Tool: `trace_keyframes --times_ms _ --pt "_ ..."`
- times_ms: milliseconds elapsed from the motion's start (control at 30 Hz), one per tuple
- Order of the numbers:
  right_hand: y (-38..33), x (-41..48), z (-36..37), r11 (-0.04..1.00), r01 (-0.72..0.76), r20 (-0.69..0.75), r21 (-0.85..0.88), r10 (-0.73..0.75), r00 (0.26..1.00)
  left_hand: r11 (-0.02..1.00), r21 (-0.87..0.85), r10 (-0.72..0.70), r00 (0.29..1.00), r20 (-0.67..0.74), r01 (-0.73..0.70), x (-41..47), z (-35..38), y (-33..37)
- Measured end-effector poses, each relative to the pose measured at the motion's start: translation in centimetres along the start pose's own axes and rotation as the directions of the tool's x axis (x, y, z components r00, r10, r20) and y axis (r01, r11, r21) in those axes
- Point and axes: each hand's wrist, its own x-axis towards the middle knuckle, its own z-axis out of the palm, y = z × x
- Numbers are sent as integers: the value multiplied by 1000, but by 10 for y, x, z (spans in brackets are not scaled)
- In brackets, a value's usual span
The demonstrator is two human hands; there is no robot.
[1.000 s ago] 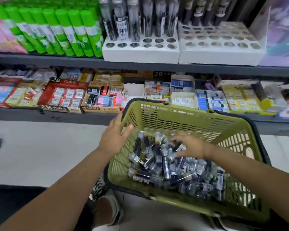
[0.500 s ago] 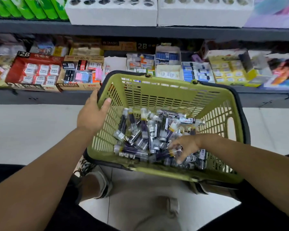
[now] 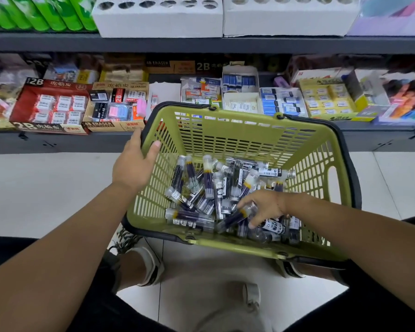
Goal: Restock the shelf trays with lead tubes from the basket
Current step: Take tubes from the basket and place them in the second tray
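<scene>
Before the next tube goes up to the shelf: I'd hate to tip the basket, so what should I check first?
1. Basket steadied: the left hand grips the basket at its rim. Ok.
2. Tube in grasp: the right hand curls its fingers round a lead tube. Ok.
3. Tube clear of the pile: it lies among the others, low in the basket. Not ok.
4. Free holes: the left tray and right tray on the upper shelf show empty holes. Ok.
5. Trays' back rows: cut off by the frame. Cannot tell.
</scene>
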Motion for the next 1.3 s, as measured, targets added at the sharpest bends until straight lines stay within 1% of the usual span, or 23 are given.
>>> trace_keyframes --times_ms 67,133,167,200,233,267,333,400,433,500,533,633,700,767,833,867,933,1033,1100,1167,1200,1233,1300 --pt "-7 -5 -11 999 30 8 21 -30 1000 991 131 47 997 -57 -39 0 0 1" --pt "-18 -13 -28 997 71 -9 8 -71 997 948 270 211 969 -130 -170 -4 1 11" --pt "-25 -18 -37 995 93 -25 20 -92 995 931 263 290 950 -115 -253 -7 4 21" --pt "-32 -24 -46 992 119 -45 45 -117 992 927 186 340 940 -42 -327 -12 8 33" --pt "-40 -30 -54 987 145 -64 76 -140 988 935 61 345 935 81 -350 -21 13 47" --pt "-48 -36 -62 977 178 -81 120 -169 982 952 -66 305 918 252 -299 -29 20 59" --pt "-61 -45 -73 930 258 -122 261 -234 965 974 -183 213 814 540 -134 -43 31 74" --pt "-67 -50 -78 864 314 -163 394 -271 949 976 -217 159 736 658 -17 -47 38 76" --pt "-68 -52 -80 821 326 -167 469 -279 946 968 -246 136 716 684 52 -47 38 76" --pt "-67 -55 -82 713 323 -166 622 -283 945 924 -331 108 700 706 191 -45 35 77" --pt "-67 -58 -84 668 323 -189 670 -268 945 890 -383 100 713 694 248 -44 34 76" --pt "-59 -64 -93 502 354 -351 789 -104 930 722 -565 14 808 589 399 -38 34 74" --pt "-50 -62 -94 260 398 -433 880 96 896 555 -658 -81 821 566 509 -33 36 69" --pt "-45 -58 -85 -17 392 -375 920 254 891 409 -726 -108 819 564 553 -31 36 69" --pt "-51 -51 -66 -195 341 -289 920 252 924 309 -763 -111 818 564 568 -33 38 72" --pt "-56 -47 -56 -234 302 -254 924 216 943 262 -777 -104 817 568 573 -34 39 75" --pt "-68 -38 -38 -257 230 -202 939 130 971 197 -787 -95 810 579 585 -36 39 80" --pt "-77 -28 -21 -204 168 -169 964 15 986 221 -774 -106 803 586 594 -33 39 81" --pt "-78 -29 -18 -78 137 -142 987 -56 988 231 -775 -112 808 579 588 -31 39 78" --pt "-71 -33 -20 130 119 -109 984 -78 991 259 -760 -112 800 590 596 -30 39 76" --pt "-63 -34 -23 261 113 -100 959 -63 993 279 -746 -116 793 599 604 -30 39 75" --pt "-51 -34 -25 432 104 -97 896 -39 995 295 -735 -116 786 607 611 -30 39 75" --pt "-22 -34 -26 784 17 -63 621 28 998 309 -712 -114 768 630 631 -30 40 73"
